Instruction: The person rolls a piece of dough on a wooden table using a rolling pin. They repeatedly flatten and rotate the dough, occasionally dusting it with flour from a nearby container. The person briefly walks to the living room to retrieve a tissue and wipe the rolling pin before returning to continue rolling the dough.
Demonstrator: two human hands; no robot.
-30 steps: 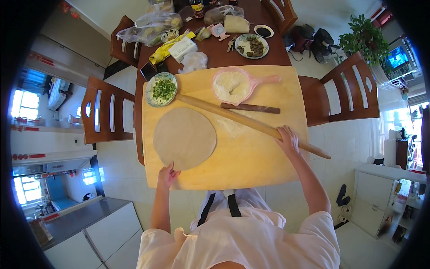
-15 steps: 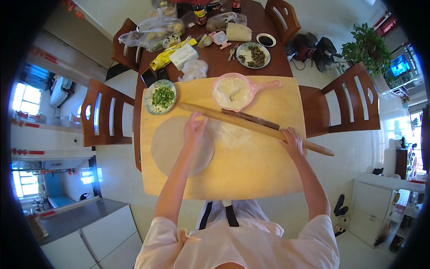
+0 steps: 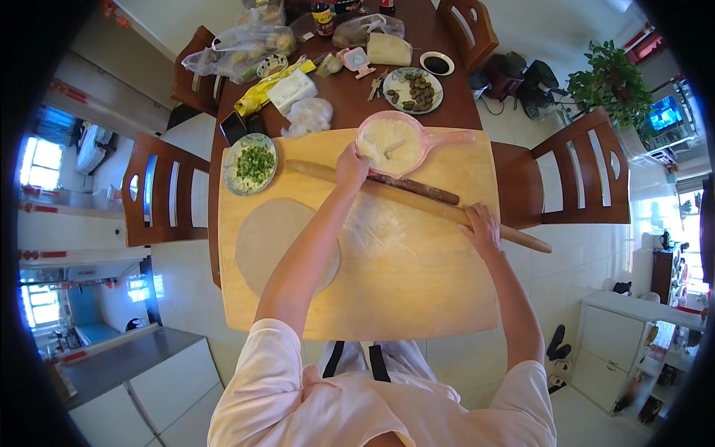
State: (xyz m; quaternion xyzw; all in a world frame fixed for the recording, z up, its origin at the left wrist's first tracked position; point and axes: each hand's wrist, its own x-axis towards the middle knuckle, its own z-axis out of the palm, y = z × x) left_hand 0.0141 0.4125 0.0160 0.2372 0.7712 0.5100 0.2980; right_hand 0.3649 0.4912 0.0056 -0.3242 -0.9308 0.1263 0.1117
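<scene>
My left hand grips the left rim of a pink bowl with a side handle. White flour fills much of it, with a dent in the middle. Under the bowl's edge lies a short dark brown rolling pin, partly covered. A long pale wooden rolling pin slants across the board; my right hand is closed over it near its right end. Left of centre, a thin round sheet of dough lies flat, partly behind my left forearm. Loose flour dusts the board beside it.
The wooden board rests on a dark table. At its back left stands a plate of chopped green onion. Farther back are a plate of small brown pieces, a bowl of dark liquid and plastic bags. Chairs flank the table.
My left hand has left the long rolling pin, moved right and taken hold of the flour bowl's rim. The bowl has shifted slightly right. My right hand stays on the pin.
</scene>
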